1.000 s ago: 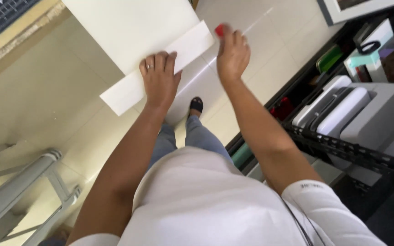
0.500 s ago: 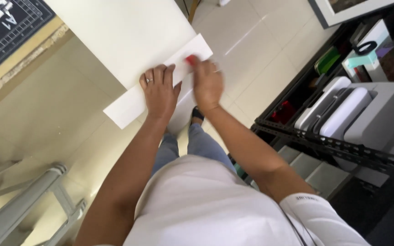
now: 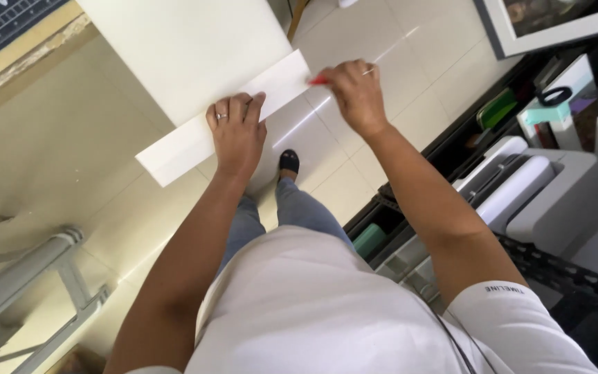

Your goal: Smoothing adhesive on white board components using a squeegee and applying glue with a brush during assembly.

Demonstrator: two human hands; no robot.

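Since half a second ago the right hand point(image 3: 356, 93) has slid from beside the left hand out to the far end of the folded strip, and it now sits at that corner with its fingers curled together, the red-nailed tip touching the paper's edge. The large white sheet point(image 3: 188, 52) spreads over the upper middle of the view, its near edge turned over into a long folded strip point(image 3: 174, 149) that runs slantwise from lower left to upper right, hanging above the pale tiled floor point(image 3: 50, 180). To the right stands a black rack point(image 3: 555, 266) bearing a white machine point(image 3: 520, 194); at lower left is a grey metal frame point(image 3: 29, 284). The left hand point(image 3: 237, 131) lies flat on the middle of the strip, fingers spread slightly and pressing down, a ring on one finger. Below it a dark shoe point(image 3: 288, 163) shows on the tiles.
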